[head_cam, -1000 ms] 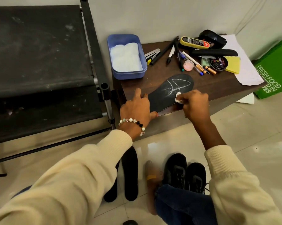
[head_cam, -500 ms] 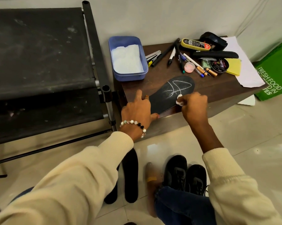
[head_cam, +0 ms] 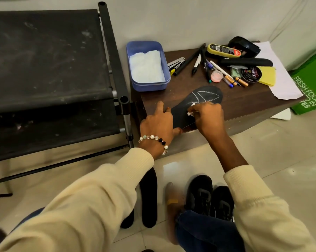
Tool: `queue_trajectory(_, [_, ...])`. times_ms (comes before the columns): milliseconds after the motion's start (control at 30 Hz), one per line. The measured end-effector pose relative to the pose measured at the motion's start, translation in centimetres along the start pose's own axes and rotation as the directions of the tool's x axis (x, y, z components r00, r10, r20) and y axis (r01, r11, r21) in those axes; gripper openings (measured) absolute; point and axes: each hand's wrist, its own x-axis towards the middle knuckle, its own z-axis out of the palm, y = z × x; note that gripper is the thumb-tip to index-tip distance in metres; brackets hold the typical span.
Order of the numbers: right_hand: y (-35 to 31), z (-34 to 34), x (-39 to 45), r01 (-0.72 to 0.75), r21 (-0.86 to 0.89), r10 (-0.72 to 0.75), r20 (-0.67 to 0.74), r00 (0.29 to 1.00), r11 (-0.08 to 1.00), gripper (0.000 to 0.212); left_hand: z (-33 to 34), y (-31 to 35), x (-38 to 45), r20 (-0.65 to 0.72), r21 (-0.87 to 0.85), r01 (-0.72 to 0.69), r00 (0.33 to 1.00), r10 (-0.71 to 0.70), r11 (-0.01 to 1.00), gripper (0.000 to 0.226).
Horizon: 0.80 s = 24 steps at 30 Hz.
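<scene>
Chalk-lined black insole flat on table, white chalk touching

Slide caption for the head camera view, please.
Left hand steadies a black insole on the table while the right hand marks it with white chalk.

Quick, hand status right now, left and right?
Left hand: holding the insole at its heel end.
Right hand: pinching white chalk on the insole.

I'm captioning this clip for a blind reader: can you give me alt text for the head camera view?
A right hand pinches white chalk against a black insole lying on a dark wooden table, white lines drawn across it, while the left hand holds its heel end. Behind lie a blue tub, pens and a polish tin.
</scene>
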Motion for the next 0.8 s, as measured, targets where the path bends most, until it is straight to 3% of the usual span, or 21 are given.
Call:
queue_trajectory(100, [0.4, -0.5, -0.6, 0.034, 0.058, -0.034, 0.014, 0.999, 0.998, 0.025, 0.1, -0.1, 0.2, -0.013, -0.01, -0.001, 1.0, 0.001, 1.0, 0.063])
queue_trajectory(233, [0.0, -0.1, 1.1, 0.077, 0.002, -0.077, 0.004, 0.997, 0.997, 0.026, 0.3, 0.0, 0.3, -0.013, -0.02, -0.004, 1.0, 0.004, 1.0, 0.061])
queue_trajectory(433, [-0.9, 0.7, 2.9, 0.032, -0.035, -0.034, -0.071, 0.997, 0.999, 0.028, 0.2, -0.2, 0.3, -0.007, -0.022, -0.003, 1.0, 0.003, 1.0, 0.062])
queue_trajectory(567, [-0.8, -0.2, 2.2, 0.066, -0.125, -0.04, 0.206, 0.978, 0.99, 0.032, 0.1, -0.2, 0.3, -0.006, -0.038, -0.006, 1.0, 0.006, 0.999, 0.063])
queue_trajectory(700, [-0.6, -0.2, 1.6, 0.075, -0.114, -0.048, 0.221, 0.974, 0.991, 0.03, 0.1, -0.2, 0.3, -0.003, -0.045, -0.01, 1.0, 0.01, 0.999, 0.064])
queue_trajectory(800, [-0.9, 0.4, 3.1, 0.06, -0.105, -0.045, 0.133, 0.99, 0.993, 0.029, 0.1, -0.3, 0.3, -0.009, -0.047, -0.019, 1.0, 0.019, 0.999, 0.061])
